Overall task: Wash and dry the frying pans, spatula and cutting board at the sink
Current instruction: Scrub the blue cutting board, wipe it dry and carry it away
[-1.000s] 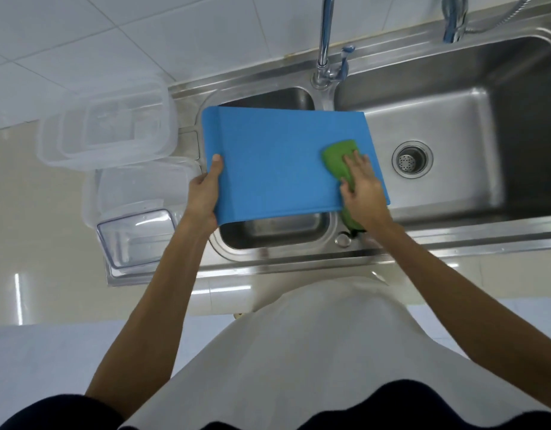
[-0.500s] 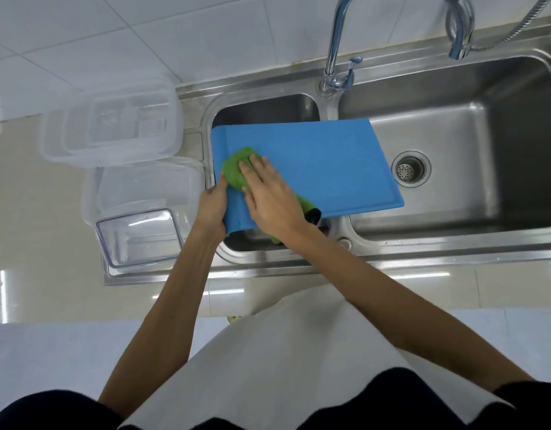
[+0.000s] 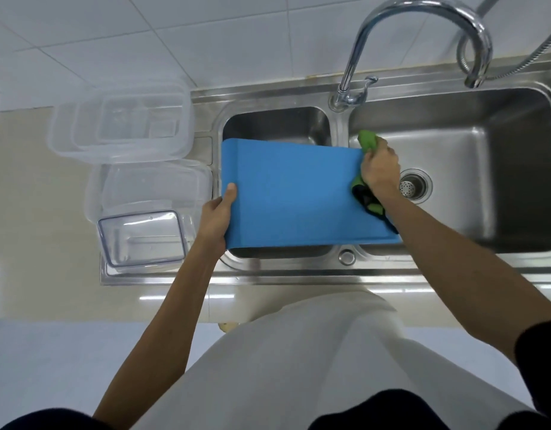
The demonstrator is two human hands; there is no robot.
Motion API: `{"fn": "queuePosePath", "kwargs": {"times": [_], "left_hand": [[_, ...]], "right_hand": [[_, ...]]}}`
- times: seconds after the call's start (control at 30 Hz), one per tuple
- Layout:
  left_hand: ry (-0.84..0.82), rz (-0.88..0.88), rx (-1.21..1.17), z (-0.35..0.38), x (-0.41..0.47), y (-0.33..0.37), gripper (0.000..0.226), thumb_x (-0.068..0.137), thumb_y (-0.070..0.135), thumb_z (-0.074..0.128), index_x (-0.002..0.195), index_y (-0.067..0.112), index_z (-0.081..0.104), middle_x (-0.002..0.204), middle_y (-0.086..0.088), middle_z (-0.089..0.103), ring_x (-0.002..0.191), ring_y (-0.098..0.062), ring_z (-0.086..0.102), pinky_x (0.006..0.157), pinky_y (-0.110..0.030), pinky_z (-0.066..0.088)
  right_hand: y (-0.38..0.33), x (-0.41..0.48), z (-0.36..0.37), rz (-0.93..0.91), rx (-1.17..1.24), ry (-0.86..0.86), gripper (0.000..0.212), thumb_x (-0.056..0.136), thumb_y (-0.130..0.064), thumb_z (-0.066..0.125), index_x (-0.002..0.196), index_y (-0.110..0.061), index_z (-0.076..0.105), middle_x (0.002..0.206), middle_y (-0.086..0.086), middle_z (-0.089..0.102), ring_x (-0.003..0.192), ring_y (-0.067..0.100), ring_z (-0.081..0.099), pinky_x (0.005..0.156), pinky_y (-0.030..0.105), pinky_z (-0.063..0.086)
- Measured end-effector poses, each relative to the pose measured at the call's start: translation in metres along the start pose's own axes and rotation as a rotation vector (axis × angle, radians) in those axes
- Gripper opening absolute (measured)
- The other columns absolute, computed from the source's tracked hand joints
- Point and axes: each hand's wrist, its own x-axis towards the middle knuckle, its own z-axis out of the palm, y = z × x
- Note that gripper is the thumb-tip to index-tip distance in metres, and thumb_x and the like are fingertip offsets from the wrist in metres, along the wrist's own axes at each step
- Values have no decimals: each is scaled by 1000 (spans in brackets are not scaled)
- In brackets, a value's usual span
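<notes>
Board: my blue cutting board lies across the left basin of the sink, long axis left to right.
Left hand: grips its near-left corner, thumb on top.
Right hand: bunches the green cloth at the right end; it seems to wrap that edge.
Next: I judge the wipe runs leftward along the long axis, toward my left hand.

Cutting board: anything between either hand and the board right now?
Right hand: yes. It holds a bunched green cloth, which sits between it and the right edge of the cutting board. Left hand: nothing visible. It holds the left edge directly, thumb on top.
</notes>
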Motion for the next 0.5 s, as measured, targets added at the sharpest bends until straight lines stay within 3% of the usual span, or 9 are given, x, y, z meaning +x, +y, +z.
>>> {"fn": "queuePosePath", "kwargs": {"times": [0.13,0.3,0.4,0.5], "left_hand": [[87,196,110,0,4,-7,32,99,38,60,120,14,61,104,2,73,87,-13,72,64,-23,58],[72,376,315,-3,6,-9,32,104,31,50,129,16,61,114,2,71,100,-14,69,82,-26,58],[89,394,179,3,-7,0,39,105,43,42,128,19,62,115,7,70,103,-12,68,81,-23,56],[33,255,-164,14,-28,16,64,100,66,24,124,22,64,117,7,71,105,-12,70,81,-29,59]], "right_hand": [[7,3,-19,248,161,-76,50,105,-42,39,135,-3,48,133,27,54,121,45,54,99,48,44],[7,-24,-47,285,464,50,45,106,-39,37,135,-7,47,129,15,57,107,31,56,86,36,43],[4,-49,-71,265,884,173,32,106,-37,38,128,-18,51,116,3,62,100,20,61,88,39,52],[1,-81,-91,162,1318,217,25,107,-34,42,120,-21,58,111,3,69,98,18,69,88,39,59]]}}
